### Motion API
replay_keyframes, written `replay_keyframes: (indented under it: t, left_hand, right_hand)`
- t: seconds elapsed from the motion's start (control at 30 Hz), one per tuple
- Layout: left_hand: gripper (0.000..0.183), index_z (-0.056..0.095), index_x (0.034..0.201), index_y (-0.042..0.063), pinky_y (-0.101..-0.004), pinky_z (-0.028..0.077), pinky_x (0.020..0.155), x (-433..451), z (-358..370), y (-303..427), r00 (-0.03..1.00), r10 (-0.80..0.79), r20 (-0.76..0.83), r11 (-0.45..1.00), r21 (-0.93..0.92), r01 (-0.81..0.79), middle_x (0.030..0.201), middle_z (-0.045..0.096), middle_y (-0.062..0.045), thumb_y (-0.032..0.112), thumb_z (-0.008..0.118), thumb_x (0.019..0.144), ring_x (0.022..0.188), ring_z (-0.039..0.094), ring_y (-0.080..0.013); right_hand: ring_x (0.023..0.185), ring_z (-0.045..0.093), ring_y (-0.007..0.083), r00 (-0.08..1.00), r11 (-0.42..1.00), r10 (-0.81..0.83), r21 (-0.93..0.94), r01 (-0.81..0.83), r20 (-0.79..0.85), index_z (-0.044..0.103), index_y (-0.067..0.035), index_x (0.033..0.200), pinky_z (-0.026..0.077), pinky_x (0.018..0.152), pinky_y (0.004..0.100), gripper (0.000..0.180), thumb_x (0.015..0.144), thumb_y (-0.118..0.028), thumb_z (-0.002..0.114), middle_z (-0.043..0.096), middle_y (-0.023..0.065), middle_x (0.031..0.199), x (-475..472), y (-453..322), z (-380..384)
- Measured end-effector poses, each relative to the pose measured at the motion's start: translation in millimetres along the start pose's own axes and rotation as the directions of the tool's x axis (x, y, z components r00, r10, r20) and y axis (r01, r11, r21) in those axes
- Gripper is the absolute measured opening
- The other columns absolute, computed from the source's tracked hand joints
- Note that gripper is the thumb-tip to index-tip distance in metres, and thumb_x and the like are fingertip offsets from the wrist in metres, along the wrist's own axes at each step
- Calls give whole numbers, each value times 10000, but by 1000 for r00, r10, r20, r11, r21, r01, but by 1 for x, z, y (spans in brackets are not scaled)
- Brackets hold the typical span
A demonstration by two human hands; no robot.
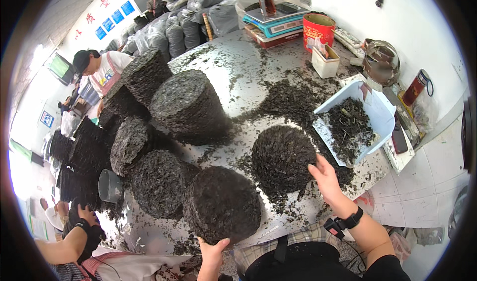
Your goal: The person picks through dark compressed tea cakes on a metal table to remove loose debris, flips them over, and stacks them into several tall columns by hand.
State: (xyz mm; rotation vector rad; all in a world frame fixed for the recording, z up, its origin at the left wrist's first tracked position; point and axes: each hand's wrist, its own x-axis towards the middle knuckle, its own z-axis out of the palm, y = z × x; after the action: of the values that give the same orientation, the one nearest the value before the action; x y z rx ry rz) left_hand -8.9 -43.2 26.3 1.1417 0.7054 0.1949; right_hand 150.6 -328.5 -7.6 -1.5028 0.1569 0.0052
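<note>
Before me stands a stack of round dark sheets that look like dried seaweed (223, 206). My left hand (211, 254) is at its near lower edge, thumb against the side and some fingers hidden behind. To the right is a second round dark stack (283, 159), with loose flakes around its foot. My right hand (325, 177) holds its right edge between thumb and fingers. A wristwatch-like band with a small device is on my right wrist.
More tall stacks (190, 105) fill the left of the metal table (238, 66). A blue plastic scoop (380, 128) holds dark scraps. A loose heap (288, 102), red tin (318, 31) and scale (274, 23) lie beyond. A co-worker's hands (87, 215) touch dark material at left; another person (104, 66) stands opposite.
</note>
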Motion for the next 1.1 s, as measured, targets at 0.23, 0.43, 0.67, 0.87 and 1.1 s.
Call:
replay_keyframes:
  t: [0.23, 0.43, 0.67, 0.87, 1.1]
  left_hand:
    - [976, 238, 1334, 26, -431, 408, 967, -19, -14, -5, 1000, -22, 17, 994, 107, 21, 1236, 426, -113, 127, 838, 570, 1127, 464, -283]
    - [866, 399, 1264, 36, -463, 429, 945, -15, -17, -11, 991, 62, 122, 995, -86, -52, 1192, 497, -104, 350, 841, 588, 1116, 484, -295]
    - [709, 497, 1225, 69, -451, 424, 937, -11, -20, -4, 962, -72, 263, 976, -182, 123, 1198, 552, -62, 360, 792, 649, 1125, 504, -263]
    - [776, 452, 1233, 32, -438, 437, 942, -7, -26, -22, 951, 61, 305, 991, -129, -22, 1206, 530, -103, 224, 847, 594, 1098, 527, -276]
    - [862, 392, 1269, 15, -420, 408, 963, -13, -6, -12, 972, -4, 234, 985, -169, 44, 1220, 504, -112, 123, 843, 542, 1130, 496, -274]
  right_hand:
    - [978, 555, 272, 865, 763, -261, -457, 456, 428, 587, -43, 1018, 437, 852, 362, 210, 819, -108, 582, 593, 115, 1024, -43, 4, -16]
    - [879, 600, 258, 723, 655, -208, -456, 603, 658, 631, -54, 949, 479, 767, 355, 162, 844, -157, 562, 640, 82, 938, -71, 21, -6]
    - [1041, 557, 257, 596, 625, -331, -303, 719, 731, 638, -78, 945, 454, 858, 376, 178, 780, -143, 623, 603, 72, 1084, -74, -1, 20]
    - [1188, 429, 311, 600, 740, -396, -145, 656, 695, 504, -61, 1130, 342, 1001, 429, 520, 730, -321, 714, 453, 136, 1274, -80, -46, 58]
    - [1278, 346, 289, 528, 802, -254, -129, 583, 810, 510, -62, 1102, 272, 1061, 452, 463, 757, -316, 686, 399, 141, 1338, -75, -53, 73]
